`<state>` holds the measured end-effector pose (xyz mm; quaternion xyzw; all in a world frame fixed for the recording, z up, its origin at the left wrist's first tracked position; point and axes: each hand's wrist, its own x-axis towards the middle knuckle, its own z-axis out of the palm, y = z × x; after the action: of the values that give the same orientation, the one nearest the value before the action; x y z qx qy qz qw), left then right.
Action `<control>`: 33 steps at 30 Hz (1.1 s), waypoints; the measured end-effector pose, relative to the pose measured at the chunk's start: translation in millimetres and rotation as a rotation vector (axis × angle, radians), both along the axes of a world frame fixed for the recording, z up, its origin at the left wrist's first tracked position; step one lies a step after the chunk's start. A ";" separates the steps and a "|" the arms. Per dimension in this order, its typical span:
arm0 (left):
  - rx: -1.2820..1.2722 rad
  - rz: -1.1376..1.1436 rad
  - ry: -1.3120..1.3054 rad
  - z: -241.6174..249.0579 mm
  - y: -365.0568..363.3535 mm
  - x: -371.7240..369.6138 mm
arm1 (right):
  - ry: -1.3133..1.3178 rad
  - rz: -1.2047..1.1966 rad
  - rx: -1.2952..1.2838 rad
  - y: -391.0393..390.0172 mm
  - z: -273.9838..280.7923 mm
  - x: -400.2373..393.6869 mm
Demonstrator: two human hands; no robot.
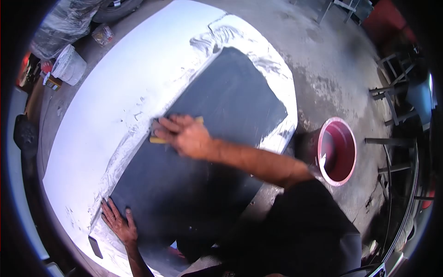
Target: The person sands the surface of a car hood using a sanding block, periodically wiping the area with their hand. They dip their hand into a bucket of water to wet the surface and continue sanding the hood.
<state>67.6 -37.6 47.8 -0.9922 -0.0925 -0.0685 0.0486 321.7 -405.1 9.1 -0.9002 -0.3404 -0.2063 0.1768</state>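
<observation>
Step in hand, as judged: wet or dry sanding of a car body panel (138, 83), at the border where white paint meets a large dark, dull patch (217, 138).

Right hand (184, 135): pressed flat, fingers extended and close together, bearing down on a sanding block (159, 138). The block shows as a thin yellow edge with a grey face (most of it is covered by the hand). It sits at the left margin of the dark patch, touching the panel. The grip is a palm-down press rather than a closed fist.

Left hand (119, 224): open, fingers spread, flat on the panel near its lower edge beside the dark patch. It holds nothing and appears to serve as a brace.

Surfaces: the panel is broad and gently crowned, glossy white away from the work. The dark patch is matt, roughly rectangular, with smeared, feathered grey-white margins, heaviest at the top and along the left.

Surroundings: a red bucket (338, 151) stands on the stained concrete floor (318, 69) to the right of the panel; a white bucket (69, 65) stands at the far left.

Next move, as judged: even strokes along the feathered margin, with the block kept flat so its edge does not gouge, and steady pressure from the bracing hand.
</observation>
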 end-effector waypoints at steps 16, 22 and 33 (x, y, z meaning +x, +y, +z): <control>-0.025 0.016 -0.003 4.1 -1.7 2.5 | 0.188 -0.526 0.006 -66.5 24.7 120.3; -0.006 0.048 0.025 7.2 -9.0 9.6 | -0.230 -0.418 -0.034 -25.5 -5.6 58.8; 0.014 0.035 0.009 2.0 -2.8 1.1 | -0.259 -0.051 -0.050 -79.8 18.4 39.1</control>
<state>68.7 -40.3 49.8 -0.9903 -0.1091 -0.0636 0.0572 360.9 -484.9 27.5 -0.8786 -0.3424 -0.3165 0.1035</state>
